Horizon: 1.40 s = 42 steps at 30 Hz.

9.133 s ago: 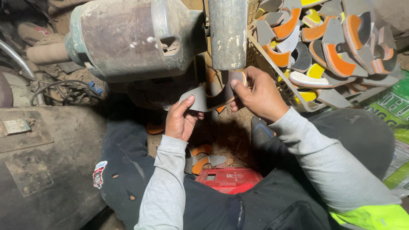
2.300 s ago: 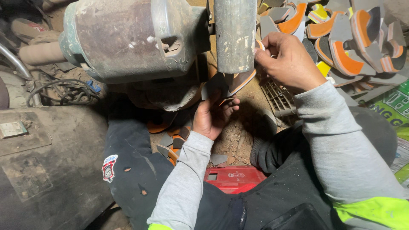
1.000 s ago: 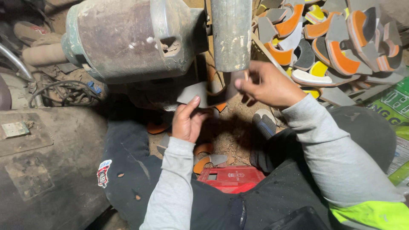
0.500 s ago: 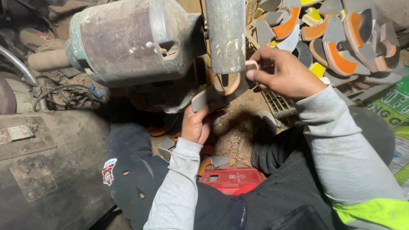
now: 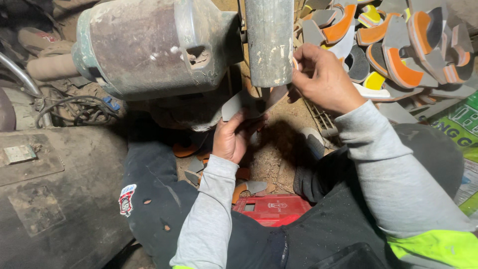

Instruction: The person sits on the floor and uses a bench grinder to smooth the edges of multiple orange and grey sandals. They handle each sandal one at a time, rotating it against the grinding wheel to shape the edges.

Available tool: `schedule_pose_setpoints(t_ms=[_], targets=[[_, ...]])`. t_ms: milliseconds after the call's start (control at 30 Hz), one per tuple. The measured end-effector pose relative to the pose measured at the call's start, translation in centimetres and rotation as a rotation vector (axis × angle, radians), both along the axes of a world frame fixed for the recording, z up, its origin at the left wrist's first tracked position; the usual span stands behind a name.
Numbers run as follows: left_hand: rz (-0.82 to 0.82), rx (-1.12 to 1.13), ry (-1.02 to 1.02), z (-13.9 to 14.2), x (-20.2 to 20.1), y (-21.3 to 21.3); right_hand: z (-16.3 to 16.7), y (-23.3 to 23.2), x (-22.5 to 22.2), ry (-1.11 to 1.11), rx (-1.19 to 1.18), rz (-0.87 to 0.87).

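Two hands pinch one grey shoe sole piece (image 5: 249, 102) under the grinder drum (image 5: 269, 42): the left hand (image 5: 234, 137) grips its lower end, the right hand (image 5: 321, 79) its upper end. Cut soles (image 5: 398, 55) are piled just right.

A big round motor (image 5: 149, 47), grey and rusty, sits near the top. Left of the motor lies a tangle of dark wires (image 5: 79, 107). Below the motor on the left is a dark metal box (image 5: 45, 194) with a small plate on it. Far to the right of the motor is a heap of curved pieces (image 5: 398, 45) in orange, yellow and grey. Below the motor, on the dusty ground, lies a small red case (image 5: 271, 209). At the far right edge, away from the motor, is a green bag (image 5: 460, 127).
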<state>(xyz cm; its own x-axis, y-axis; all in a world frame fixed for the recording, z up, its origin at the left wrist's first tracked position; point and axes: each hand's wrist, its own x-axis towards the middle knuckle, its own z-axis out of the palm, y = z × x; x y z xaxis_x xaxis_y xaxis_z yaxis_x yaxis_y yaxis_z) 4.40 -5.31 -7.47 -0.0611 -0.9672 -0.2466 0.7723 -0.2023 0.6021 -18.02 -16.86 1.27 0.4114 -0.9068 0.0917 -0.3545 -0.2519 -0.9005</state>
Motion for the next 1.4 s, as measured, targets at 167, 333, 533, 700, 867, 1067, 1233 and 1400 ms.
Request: schedule_pose_setpoints(t_ms=[167,333,533,700,867,1067,1233,1400], targets=[[0.051,0.048,0.002,0.5,1.3,0.6,-0.5,2.5,1.3,-0.256,0.353,-0.026],[0.022,0.087,-0.102,1.7,3.3,1.5,-0.2,5.2,2.4,-0.283,0.453,-0.054],[0.005,-0.078,-0.475,5.0,5.2,3.3,0.6,5.0,0.5,0.032,0.492,0.231],[-0.034,-0.281,-0.502,4.8,4.0,3.1,1.9,3.7,-0.7,0.065,0.422,0.216],[0.002,-0.057,-0.102,1.3,0.7,1.6,3.0,1.9,-1.5,0.06,0.413,0.067],[-0.07,0.052,0.11,-1.6,-1.0,0.5,3.4,0.4,-0.9,-0.059,0.52,-0.012],[-0.073,0.063,0.146,-2.3,-1.8,0.0,3.4,-0.4,-0.5,-0.066,0.496,-0.035],[-0.079,0.098,0.229,-2.6,-2.3,-0.3,2.8,-1.3,-0.3,-0.035,0.424,-0.004]])
